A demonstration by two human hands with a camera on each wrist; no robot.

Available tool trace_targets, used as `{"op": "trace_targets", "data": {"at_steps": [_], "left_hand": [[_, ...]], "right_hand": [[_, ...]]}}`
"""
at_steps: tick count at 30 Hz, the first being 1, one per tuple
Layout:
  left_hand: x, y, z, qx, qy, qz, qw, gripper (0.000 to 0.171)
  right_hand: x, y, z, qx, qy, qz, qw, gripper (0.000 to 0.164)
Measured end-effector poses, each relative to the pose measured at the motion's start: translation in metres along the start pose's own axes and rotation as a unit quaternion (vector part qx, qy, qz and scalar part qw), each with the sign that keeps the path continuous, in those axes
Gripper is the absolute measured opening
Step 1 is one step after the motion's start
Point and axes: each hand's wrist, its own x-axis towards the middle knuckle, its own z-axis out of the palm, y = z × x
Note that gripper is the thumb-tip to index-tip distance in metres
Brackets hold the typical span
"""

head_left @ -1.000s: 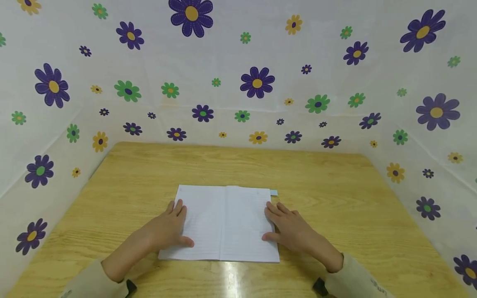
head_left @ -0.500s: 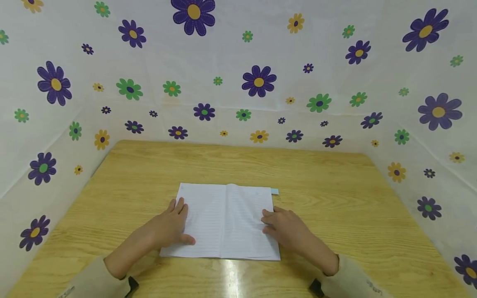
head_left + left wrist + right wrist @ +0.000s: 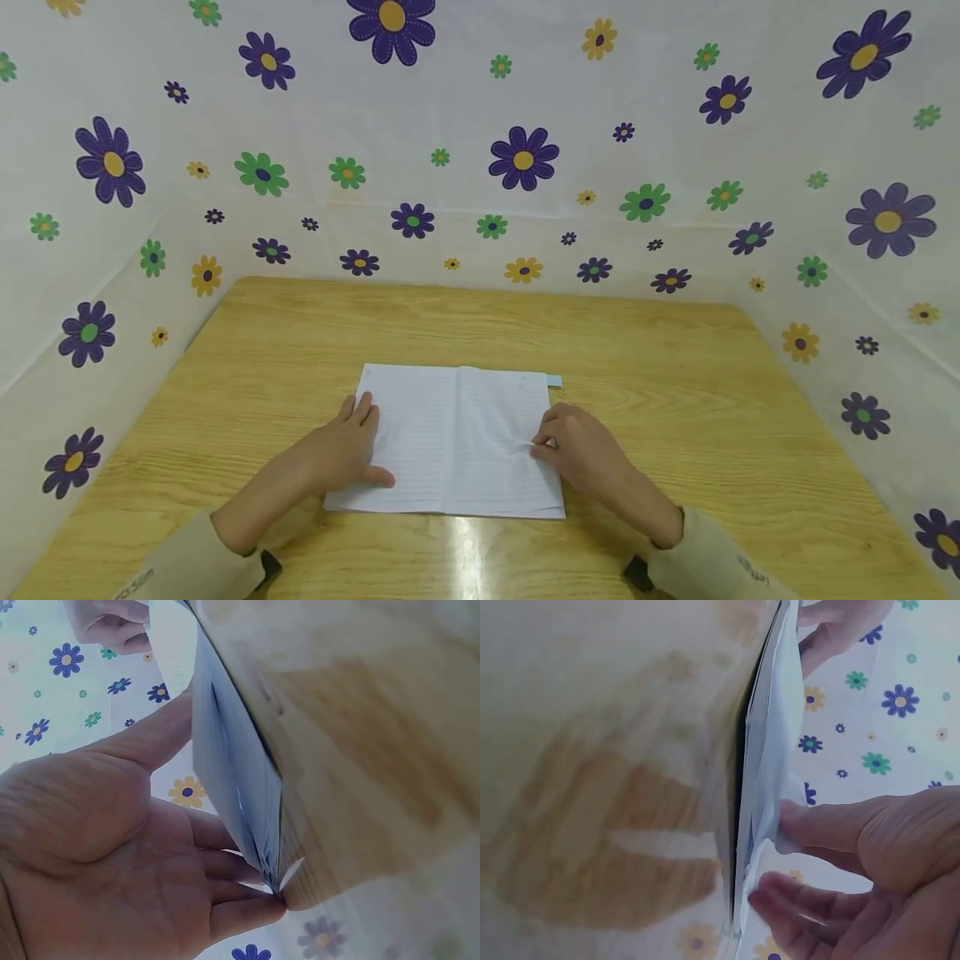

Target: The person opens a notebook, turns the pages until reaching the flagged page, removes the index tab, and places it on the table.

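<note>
An open notebook (image 3: 412, 442) with ruled white pages lies on the wooden table, its fold running down the middle. My left hand (image 3: 341, 454) rests flat on the left page, thumb spread inward and fingers along the outer edge. In the left wrist view those fingers (image 3: 244, 915) reach past the layered page edges. At the right edge my right hand (image 3: 588, 454) pinches the right page (image 3: 498, 433) between thumb and curled fingers, and creases run from the pinch. The right wrist view shows this page (image 3: 784, 765) bowed up from the stack beneath, the thumb pressing on it.
A pale blue tab (image 3: 554, 381) sticks out at the notebook's upper right corner. The wooden table (image 3: 480, 325) extends around the notebook. Behind and on both sides hangs a white sheet (image 3: 420, 108) printed with purple, green and yellow flowers.
The right hand, earlier laid flat with spread fingers on the right page, has curled its fingers and now pinches that page, which has wrinkled. The left hand stays in place on the left page.
</note>
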Motion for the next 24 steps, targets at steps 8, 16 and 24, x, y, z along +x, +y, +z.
{"op": "trace_targets", "data": {"at_steps": [8, 16, 24], "left_hand": [[0.000, 0.000, -0.001, 0.000, -0.006, 0.000, 1.0000, 0.105], [-0.002, -0.002, 0.000, -0.012, -0.015, -0.011, 0.9998, 0.104], [-0.003, -0.003, 0.000, -0.013, -0.011, -0.006, 0.9998, 0.105]], "right_hand": [[-0.004, -0.001, -0.004, 0.170, 0.042, 0.057, 0.983, 0.011], [-0.006, 0.005, -0.012, 0.320, 0.054, 0.145, 0.935, 0.058], [-0.006, 0.001, -0.020, 0.453, 0.024, 0.188, 0.871, 0.075]]}}
